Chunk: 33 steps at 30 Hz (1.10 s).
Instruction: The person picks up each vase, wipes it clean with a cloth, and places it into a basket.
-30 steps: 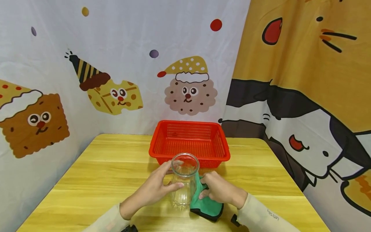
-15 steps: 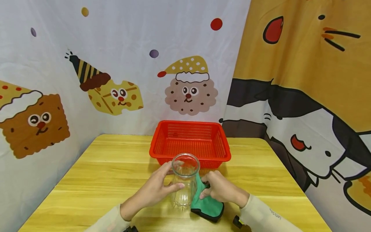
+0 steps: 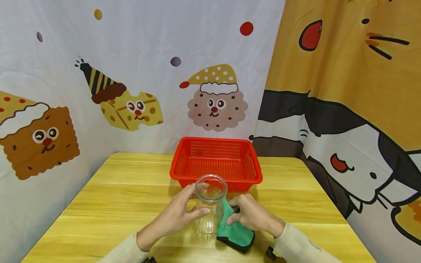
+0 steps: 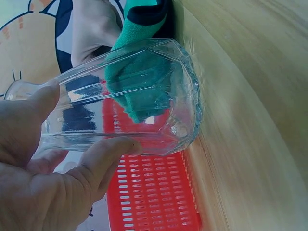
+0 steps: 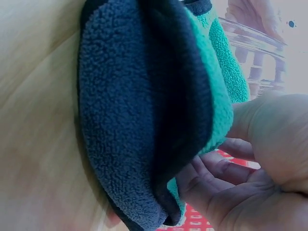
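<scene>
A clear glass vase stands upright beside a rumpled, black-edged green cloth.

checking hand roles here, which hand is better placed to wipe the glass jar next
Probably the right hand: it grips the green cloth beside the glass jar, while the left hand holds the jar.

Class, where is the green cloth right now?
In the head view, the green cloth is in the right hand, just right of the glass jar.

The jar in the left hand is smooth, glossy glass, the cloth in the right hand fuzzy and matt, the basket beyond both plastic, the tabletop beneath wood-grained.
</scene>
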Motion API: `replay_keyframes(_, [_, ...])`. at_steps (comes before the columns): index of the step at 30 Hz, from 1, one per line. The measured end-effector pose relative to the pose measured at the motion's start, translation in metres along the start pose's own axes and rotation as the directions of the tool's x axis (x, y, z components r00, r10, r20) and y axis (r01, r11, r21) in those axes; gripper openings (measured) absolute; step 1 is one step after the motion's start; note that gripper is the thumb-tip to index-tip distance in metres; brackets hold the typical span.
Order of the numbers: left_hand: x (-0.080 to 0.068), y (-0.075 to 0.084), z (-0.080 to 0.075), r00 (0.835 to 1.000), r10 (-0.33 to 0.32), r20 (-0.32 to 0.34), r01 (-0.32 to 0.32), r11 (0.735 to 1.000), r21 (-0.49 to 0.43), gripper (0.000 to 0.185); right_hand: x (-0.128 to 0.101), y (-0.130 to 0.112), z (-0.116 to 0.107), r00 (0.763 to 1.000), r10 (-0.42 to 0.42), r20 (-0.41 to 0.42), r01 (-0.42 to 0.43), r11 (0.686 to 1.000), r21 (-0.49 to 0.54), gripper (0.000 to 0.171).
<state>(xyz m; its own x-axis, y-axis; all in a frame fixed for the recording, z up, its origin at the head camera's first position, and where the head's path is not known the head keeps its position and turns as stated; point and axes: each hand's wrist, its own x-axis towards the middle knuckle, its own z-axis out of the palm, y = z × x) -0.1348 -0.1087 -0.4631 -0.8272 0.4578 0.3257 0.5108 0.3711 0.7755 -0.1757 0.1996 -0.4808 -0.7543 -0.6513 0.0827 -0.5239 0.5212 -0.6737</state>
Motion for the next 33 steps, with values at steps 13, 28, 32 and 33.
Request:
replay_keyframes(13, [0.000, 0.001, 0.000, 1.000, -0.013, -0.004, 0.013, 1.000, 0.020, 0.067, -0.004, -0.009, -0.005, 0.995, -0.058, -0.081, 0.060, 0.998, 0.013, 0.020])
replay_keyframes(28, [0.002, 0.001, 0.000, 1.000, -0.001, -0.018, 0.002, 0.999, 0.045, 0.067, -0.003, -0.019, -0.012, 0.974, -0.156, -0.168, 0.164, 0.986, 0.037, 0.020])
replay_keyframes(32, [0.001, 0.000, 0.000, 1.000, -0.001, -0.017, 0.002, 0.999, 0.044, 0.068, -0.003, -0.023, -0.013, 0.967, -0.158, -0.198, 0.172, 0.983, 0.056, 0.021])
replay_keyframes(33, [0.001, 0.000, 0.000, 1.000, -0.001, -0.017, 0.002, 0.999, 0.044, 0.068, -0.003, -0.024, -0.014, 0.966, -0.156, -0.205, 0.171, 0.984, 0.058, 0.021])
